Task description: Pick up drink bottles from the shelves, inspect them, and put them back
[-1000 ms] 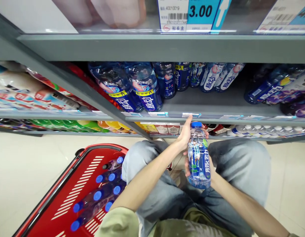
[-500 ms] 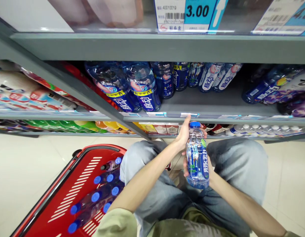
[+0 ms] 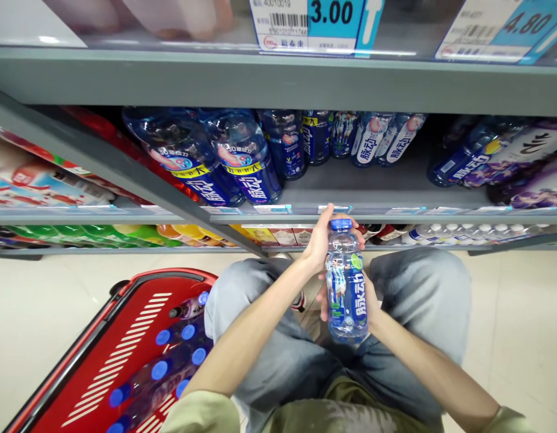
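Between my knees I hold a blue drink bottle [image 3: 346, 288] upright, its blue cap towards the shelf and its printed label facing me. My left hand [image 3: 318, 243] grips it near the top from the left, thumb pointing at the shelf edge and fingers passing behind. Lower down, my right hand [image 3: 372, 300] wraps round it from the right, with fingertips showing at the bottle's left side. The bottle hides parts of both hands. Just beyond stands the shelf [image 3: 323, 186], holding large blue bottles [image 3: 251, 162] and several smaller bottles [image 3: 369, 138].
A red shopping basket [image 3: 116, 343] stands on the floor to my left, with several blue-capped bottles [image 3: 159, 370] lying in it. Dark blue and purple bottles [image 3: 477, 153] lean at the shelf's right. A grey upper shelf edge [image 3: 278, 81] crosses above, carrying price tags [image 3: 319, 27].
The view has shifted slightly, so the shelf, basket and bottle all appear further left. Both hands keep the same hold on the bottle.
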Demonstrator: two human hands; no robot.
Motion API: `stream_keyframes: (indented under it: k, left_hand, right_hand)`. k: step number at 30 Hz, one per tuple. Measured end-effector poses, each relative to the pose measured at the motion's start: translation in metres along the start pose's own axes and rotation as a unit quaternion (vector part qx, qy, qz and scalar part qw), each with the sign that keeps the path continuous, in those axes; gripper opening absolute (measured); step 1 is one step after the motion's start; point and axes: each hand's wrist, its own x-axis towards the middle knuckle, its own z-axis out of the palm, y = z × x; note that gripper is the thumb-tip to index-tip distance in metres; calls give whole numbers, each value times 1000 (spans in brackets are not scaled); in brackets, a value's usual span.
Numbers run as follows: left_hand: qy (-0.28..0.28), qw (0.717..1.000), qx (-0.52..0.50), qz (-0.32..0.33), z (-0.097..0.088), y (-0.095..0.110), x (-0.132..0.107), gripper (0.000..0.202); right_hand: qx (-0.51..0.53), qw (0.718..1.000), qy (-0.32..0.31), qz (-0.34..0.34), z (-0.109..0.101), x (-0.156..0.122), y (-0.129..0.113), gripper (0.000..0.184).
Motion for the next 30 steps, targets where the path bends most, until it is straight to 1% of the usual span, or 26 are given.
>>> stream_keyframes:
  k: [3,6,8,10,13,15,17,20,22,24,27,28,30]
  left_hand:
    - [15,999,12,39,4,8,-5,49]
    - [64,995,26,75,3,16,-8,47]
    - [101,990,35,96,1,20,-7,45]
    - [128,985,43,105,-2,22,-6,43]
    - [128,984,54,113,-2,21,-6,41]
    - [111,985,61,118,-2,19,-6,41]
    - [93,987,66,113,-2,16,-6,42]
    - [72,989,72,109,-2,12,-4,38]
    - [57,989,70,118,-2,9,-2,33]
    - [36,990,53,124,-1,6,-2,32]
    - [0,992,13,126,1,3,-3,34]
    - [-8,992,3,128,2,2,-4,34]
    - [-9,991,-9,135,3,3,-6,33]
  right_hand:
    - [4,998,57,-31,10,-1,-5,60]
    - [-17,992,109,-60,14,-3,-7,56]
    - [-56,987,115,-100,14,-5,-6,51]
    - [-106,978,110,-139,14,-8,-5,52]
    - [-190,962,119,-155,15,-12,-5,59]
    - [-223,955,128,-150,16,-15,-5,57]
    - [-212,960,122,-139,16,-17,-5,51]
    - [-153,978,89,-113,12,-21,-3,44]
    - [-104,990,53,-80,9,-24,-1,48]
    - [-66,997,11,-40,8,-26,-1,60]
    - [-29,998,-60,3,2,-24,-1,79]
    - [-17,996,-91,21,-2,-21,0,83]
    - [-7,982,-165,91,-15,-12,1,94]
